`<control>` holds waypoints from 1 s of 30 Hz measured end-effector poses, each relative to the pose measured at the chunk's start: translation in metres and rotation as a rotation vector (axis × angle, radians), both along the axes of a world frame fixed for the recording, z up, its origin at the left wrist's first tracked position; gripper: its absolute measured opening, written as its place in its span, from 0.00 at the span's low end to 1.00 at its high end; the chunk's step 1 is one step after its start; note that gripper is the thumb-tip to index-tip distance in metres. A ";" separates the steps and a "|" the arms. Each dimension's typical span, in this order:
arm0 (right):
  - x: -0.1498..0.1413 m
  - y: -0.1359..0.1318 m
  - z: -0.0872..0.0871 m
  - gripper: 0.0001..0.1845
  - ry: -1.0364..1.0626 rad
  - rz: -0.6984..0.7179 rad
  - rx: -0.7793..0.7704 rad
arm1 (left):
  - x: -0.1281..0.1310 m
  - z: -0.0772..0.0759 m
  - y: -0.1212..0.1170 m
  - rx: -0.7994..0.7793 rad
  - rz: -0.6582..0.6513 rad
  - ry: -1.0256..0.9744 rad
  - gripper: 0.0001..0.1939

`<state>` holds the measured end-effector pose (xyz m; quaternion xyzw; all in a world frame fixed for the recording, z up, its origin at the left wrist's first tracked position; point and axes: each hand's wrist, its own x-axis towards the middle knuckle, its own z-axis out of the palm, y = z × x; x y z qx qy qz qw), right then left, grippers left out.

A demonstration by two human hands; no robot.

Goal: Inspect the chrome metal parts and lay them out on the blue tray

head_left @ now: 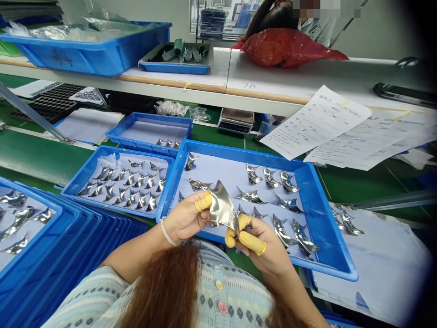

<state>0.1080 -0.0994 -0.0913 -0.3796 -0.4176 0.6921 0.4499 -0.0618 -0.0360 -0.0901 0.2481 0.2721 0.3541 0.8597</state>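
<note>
My left hand [184, 217] and my right hand [261, 246] hold a curved piece of silver metal foil [221, 207] between them, above a large blue plastic tray [259, 157]. Yellow finger cots cover the fingertips that pinch the foil, and a white beaded bracelet [168, 232] circles my left wrist. Several similar shiny foil pieces [283, 230] lie on the pale sheet lining this tray, spread around and beyond my hands. My forearms and hair hide the tray's near part.
A smaller blue tray [119, 182] holds several foil pieces in rows, with another behind it [150, 132]. Stacked blue trays [68, 241] fill the lower left. Printed papers [316, 123] lie at the right, beside a small scale [235, 120]. A shelf above carries blue trays; a person sits beyond it.
</note>
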 end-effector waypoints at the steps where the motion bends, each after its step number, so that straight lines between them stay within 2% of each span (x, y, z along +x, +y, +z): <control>1: 0.000 0.000 -0.003 0.17 -0.002 -0.010 -0.025 | -0.001 0.002 -0.001 0.007 0.000 -0.015 0.23; 4: 0.001 -0.001 -0.009 0.20 -0.010 -0.018 -0.073 | -0.002 0.007 -0.005 0.035 -0.015 -0.040 0.22; 11: 0.001 0.002 -0.020 0.17 0.032 0.007 -0.079 | -0.001 0.013 -0.009 0.087 0.026 -0.037 0.19; 16: 0.003 0.003 -0.021 0.19 0.089 0.015 -0.099 | 0.001 0.006 -0.007 0.064 0.030 0.000 0.16; 21: 0.006 0.004 -0.015 0.19 0.121 -0.016 -0.119 | 0.006 -0.006 -0.006 -0.044 0.027 0.017 0.16; 24: 0.008 0.008 -0.018 0.18 0.159 -0.014 -0.102 | 0.006 -0.010 -0.002 -0.070 0.032 0.024 0.16; 27: 0.006 0.013 -0.022 0.19 0.238 -0.026 -0.119 | 0.004 -0.008 0.000 -0.004 0.033 0.078 0.17; 30: 0.001 0.015 -0.024 0.23 0.260 -0.082 -0.130 | -0.004 -0.005 -0.003 0.166 0.025 0.264 0.19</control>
